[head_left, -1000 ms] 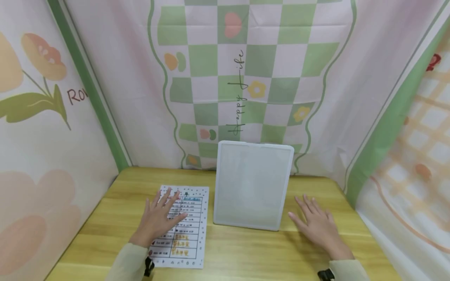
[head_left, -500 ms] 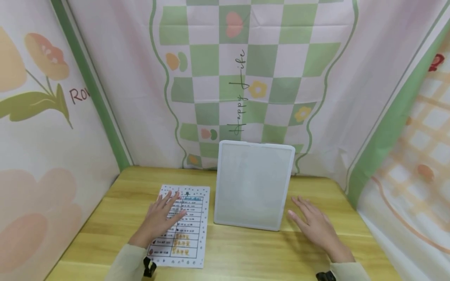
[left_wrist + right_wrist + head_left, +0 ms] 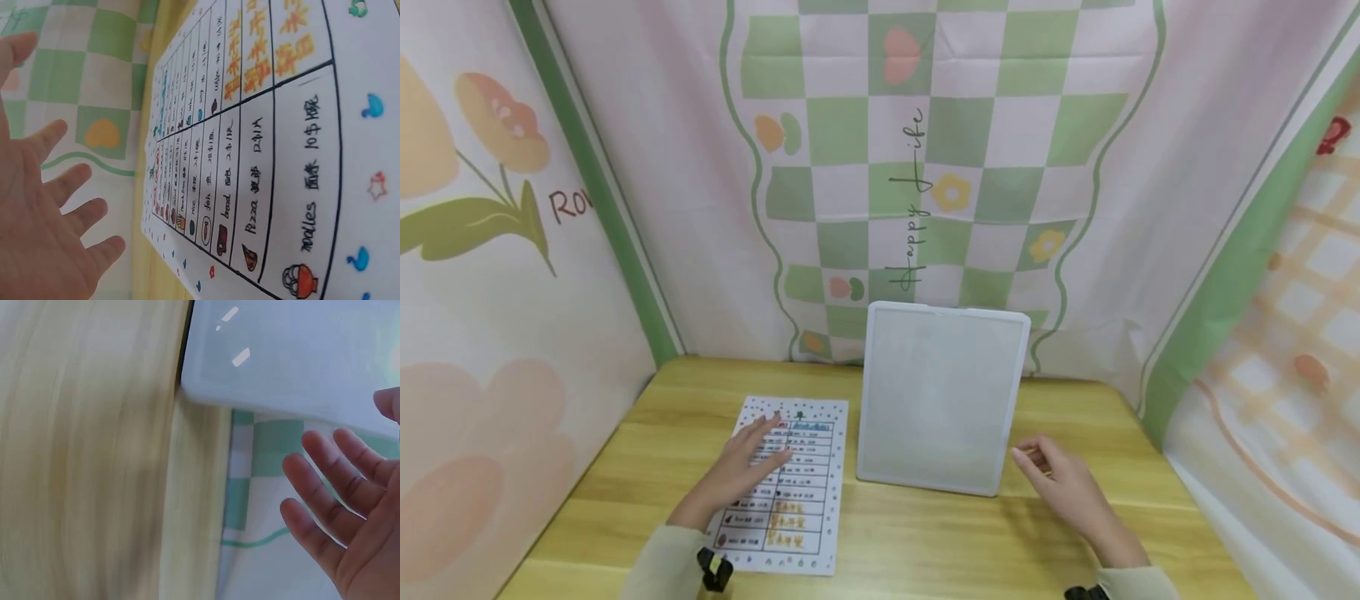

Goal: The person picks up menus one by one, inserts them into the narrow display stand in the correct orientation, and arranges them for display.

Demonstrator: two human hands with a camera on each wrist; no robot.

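Both hands spread flat: left hand (image 3: 741,468) on menu sheet (image 3: 786,487), right hand (image 3: 1067,490) beside whiteboard (image 3: 938,396)

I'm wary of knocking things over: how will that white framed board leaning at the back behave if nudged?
The white framed board stands propped on its lower edge, so it may tip or slide. It looks flat and rigid, probably stiff. Its glossy face suggests slipperiness on the wooden table. The right hand is nearest.
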